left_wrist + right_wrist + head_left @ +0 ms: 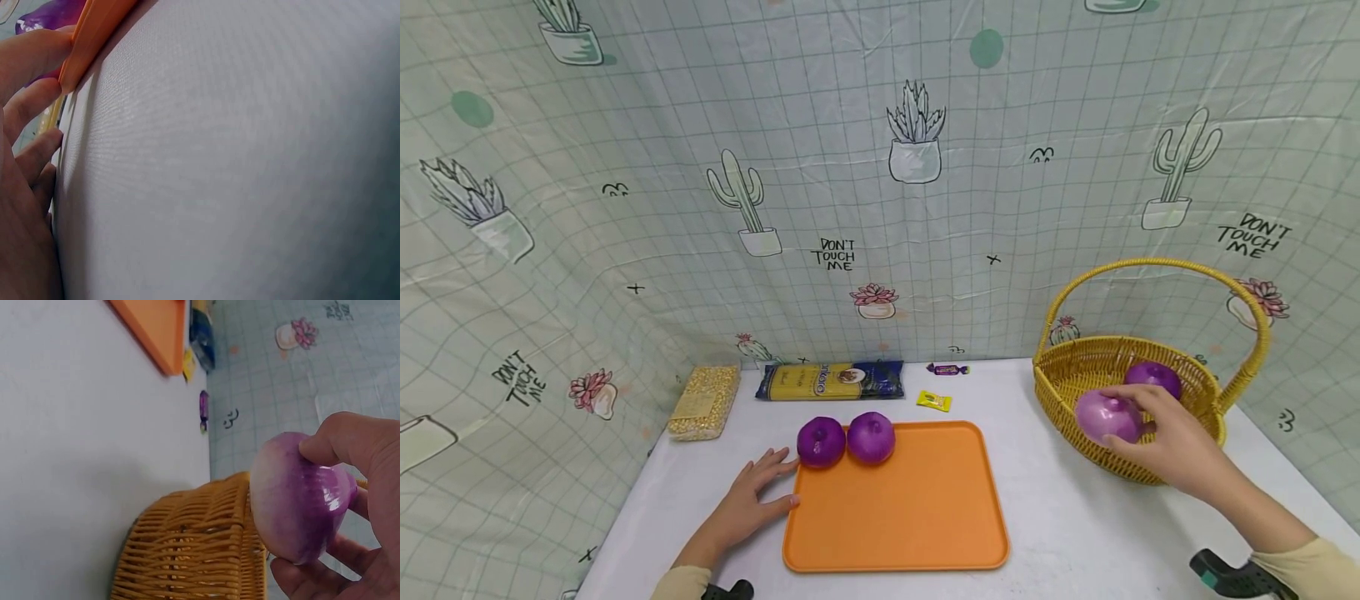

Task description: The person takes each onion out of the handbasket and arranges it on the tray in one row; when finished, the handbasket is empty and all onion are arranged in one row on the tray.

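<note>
Your right hand (1172, 437) grips a purple onion (1102, 417) between thumb and fingers; your left hand (747, 500), fingers spread, touches the orange tray (902, 521).

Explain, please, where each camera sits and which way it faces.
Head: head-worn, facing forward and down over the orange tray; left hand and right hand show.
Left wrist: worn there, facing white tabletop; left hand shows.
Right wrist: worn there, facing basket; right hand holds purple vegetable.
Head and right wrist share the basket.

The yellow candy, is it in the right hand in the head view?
No, the yellow candy lies on the table beyond the orange tray, while the right hand holds a purple onion.
</note>
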{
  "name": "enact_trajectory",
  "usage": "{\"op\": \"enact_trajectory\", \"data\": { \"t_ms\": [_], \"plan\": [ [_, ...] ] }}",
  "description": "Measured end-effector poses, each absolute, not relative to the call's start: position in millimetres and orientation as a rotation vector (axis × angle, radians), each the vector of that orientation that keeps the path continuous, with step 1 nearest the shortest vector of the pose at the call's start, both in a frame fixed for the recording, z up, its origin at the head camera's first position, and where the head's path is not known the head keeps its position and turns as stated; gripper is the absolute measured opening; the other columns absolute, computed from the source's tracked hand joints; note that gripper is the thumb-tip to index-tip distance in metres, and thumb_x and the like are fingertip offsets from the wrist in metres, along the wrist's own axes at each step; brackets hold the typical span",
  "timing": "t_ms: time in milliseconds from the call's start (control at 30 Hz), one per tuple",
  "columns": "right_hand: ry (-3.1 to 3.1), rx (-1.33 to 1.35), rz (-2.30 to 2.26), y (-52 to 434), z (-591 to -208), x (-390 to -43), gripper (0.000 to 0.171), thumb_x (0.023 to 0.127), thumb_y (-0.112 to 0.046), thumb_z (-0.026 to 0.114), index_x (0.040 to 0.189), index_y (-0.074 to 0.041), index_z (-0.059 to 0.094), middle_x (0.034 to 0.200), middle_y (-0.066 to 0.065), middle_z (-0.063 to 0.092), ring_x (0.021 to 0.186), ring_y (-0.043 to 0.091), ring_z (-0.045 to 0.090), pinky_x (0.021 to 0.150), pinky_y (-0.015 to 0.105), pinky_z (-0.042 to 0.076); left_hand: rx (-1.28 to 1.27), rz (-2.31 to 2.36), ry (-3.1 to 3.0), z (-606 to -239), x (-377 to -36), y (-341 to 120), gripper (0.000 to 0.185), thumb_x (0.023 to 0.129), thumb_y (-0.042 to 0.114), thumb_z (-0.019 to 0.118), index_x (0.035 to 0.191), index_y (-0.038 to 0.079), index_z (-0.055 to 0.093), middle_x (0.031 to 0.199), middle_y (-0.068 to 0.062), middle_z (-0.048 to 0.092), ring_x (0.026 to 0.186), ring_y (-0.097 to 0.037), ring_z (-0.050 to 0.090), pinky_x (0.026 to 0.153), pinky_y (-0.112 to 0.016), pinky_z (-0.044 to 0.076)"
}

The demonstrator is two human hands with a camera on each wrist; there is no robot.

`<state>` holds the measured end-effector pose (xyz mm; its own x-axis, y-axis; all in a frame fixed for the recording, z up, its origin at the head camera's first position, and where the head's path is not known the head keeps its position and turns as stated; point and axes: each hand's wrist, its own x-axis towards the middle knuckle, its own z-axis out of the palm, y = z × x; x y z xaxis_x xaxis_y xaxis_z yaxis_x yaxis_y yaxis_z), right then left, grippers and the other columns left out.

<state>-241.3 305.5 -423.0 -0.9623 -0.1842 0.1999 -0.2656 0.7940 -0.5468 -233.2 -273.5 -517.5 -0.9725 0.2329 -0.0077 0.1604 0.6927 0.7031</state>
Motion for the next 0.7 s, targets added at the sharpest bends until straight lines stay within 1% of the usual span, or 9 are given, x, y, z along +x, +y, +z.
{"op": "enact_trajectory", "data": {
  "t_ms": [333,533,700],
  "plan": [
    [-2.832,0.429,0.899,292,-423,-236,0.065,0.084,-0.034,0.085,0.138,-0.011,0.056,0.133,0.021,0.05,0.108,0.042,0.061,0.083,0.052,0.061,0.336,1.156,2.823,-521,-234,-274,0.058,0.088,0.035,0.08,0.138,0.009,0.064,0.155,-0.02,0.044,0.151,-0.045,0.023,0.122,-0.065,0.004],
    [-2.811,0.471,0.923,284,-426,-234,0.064,0.084,-0.033,0.086,0.136,-0.011,0.057,0.13,0.017,0.053,0.108,0.038,0.062,0.081,0.041,0.062,0.317,1.158,2.801,-523,-236,-274,0.059,0.089,0.035,0.079,0.139,0.009,0.063,0.157,-0.019,0.042,0.152,-0.043,0.021,0.123,-0.063,0.002],
    [-2.776,0.517,0.957,276,-432,-233,0.061,0.083,-0.029,0.087,0.134,-0.012,0.059,0.128,0.016,0.055,0.106,0.035,0.064,0.079,0.032,0.061,0.313,1.152,2.802,-522,-236,-274,0.059,0.089,0.036,0.079,0.139,0.009,0.063,0.157,-0.019,0.042,0.152,-0.042,0.02,0.123,-0.063,0.002]
  ]
}}
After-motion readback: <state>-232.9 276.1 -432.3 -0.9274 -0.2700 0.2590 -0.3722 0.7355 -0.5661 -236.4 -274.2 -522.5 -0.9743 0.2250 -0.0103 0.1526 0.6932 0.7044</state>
